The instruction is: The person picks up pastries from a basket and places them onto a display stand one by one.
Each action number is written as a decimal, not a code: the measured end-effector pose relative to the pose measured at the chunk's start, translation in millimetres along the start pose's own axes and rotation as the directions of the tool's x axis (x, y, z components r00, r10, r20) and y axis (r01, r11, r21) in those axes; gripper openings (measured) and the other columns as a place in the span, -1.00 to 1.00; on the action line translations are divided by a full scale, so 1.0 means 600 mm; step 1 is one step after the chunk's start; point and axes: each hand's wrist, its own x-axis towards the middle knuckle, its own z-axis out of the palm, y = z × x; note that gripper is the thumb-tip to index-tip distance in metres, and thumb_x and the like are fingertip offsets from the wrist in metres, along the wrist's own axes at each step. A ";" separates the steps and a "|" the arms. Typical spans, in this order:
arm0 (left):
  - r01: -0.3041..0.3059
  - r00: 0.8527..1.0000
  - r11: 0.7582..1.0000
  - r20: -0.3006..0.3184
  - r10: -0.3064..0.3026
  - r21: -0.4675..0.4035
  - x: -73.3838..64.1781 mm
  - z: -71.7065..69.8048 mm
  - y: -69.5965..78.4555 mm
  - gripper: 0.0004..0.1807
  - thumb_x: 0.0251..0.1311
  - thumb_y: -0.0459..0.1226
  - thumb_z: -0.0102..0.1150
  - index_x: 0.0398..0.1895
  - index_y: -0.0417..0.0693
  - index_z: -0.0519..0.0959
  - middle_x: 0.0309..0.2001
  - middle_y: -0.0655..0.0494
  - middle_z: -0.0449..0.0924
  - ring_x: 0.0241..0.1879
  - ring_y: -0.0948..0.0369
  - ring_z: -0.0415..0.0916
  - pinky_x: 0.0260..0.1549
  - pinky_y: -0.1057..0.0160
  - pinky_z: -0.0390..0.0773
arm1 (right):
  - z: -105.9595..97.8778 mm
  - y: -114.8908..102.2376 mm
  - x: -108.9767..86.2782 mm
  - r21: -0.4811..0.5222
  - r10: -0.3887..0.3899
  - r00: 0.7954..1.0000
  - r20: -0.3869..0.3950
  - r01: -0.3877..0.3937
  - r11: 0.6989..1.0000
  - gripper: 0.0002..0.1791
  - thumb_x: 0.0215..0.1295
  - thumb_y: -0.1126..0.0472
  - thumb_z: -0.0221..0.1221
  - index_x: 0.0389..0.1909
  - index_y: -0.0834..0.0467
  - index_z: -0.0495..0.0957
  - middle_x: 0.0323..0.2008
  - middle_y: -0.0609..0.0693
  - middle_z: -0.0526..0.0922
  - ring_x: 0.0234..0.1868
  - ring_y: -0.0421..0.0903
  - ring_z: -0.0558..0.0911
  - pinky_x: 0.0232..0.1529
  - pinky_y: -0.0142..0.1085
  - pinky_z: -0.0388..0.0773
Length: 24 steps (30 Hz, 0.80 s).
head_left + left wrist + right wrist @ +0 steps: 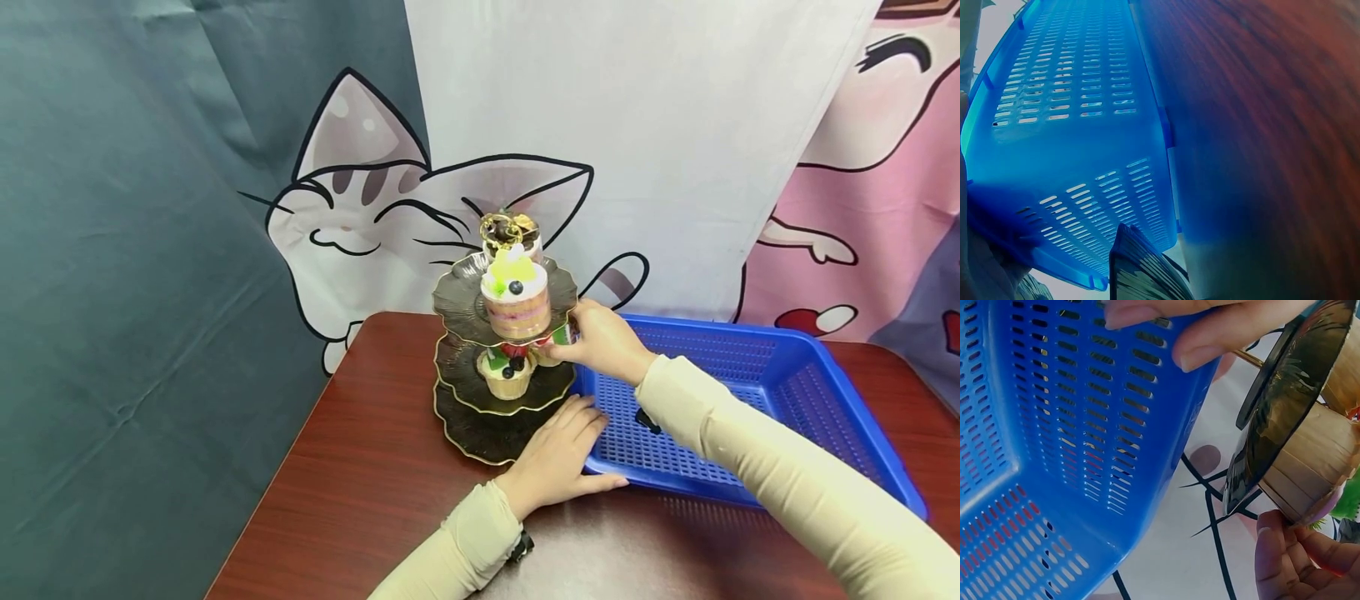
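My right hand (609,340) reaches to the right side of a three-tier dark plate stand (457,367) and pinches a fruit tart (551,354) on its middle tier. Up close in the right wrist view, those fingertips (1269,537) meet the edge of the pleated tart case (1310,462). Another tart (507,379) with blueberries sits on the same tier. On the top tier are a layered cream cake (517,304) and a chocolate-topped one (510,233) behind it. My left hand (557,454) grips the near left corner of a blue basket (675,475), fingers over its rim.
The basket stands on the reddish wooden table (360,492), just right of the plate stand and close beside it. A cartoon cat curtain (360,208) hangs behind the table. The lowest plate (480,433) lies on the table under the other tiers.
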 end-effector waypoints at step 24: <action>0.009 1.000 1.000 -0.003 -0.009 -0.016 -0.001 0.002 0.000 -0.17 -0.01 0.36 0.15 0.13 -0.06 0.51 0.13 0.10 0.55 0.31 0.14 0.33 0.44 0.22 0.19 | 0.000 0.001 -0.008 0.023 -0.012 1.000 -0.002 0.012 1.000 -0.46 0.04 -0.11 0.36 -0.16 0.25 0.54 -0.25 0.11 0.56 -0.20 0.01 0.54 -0.20 -0.11 0.54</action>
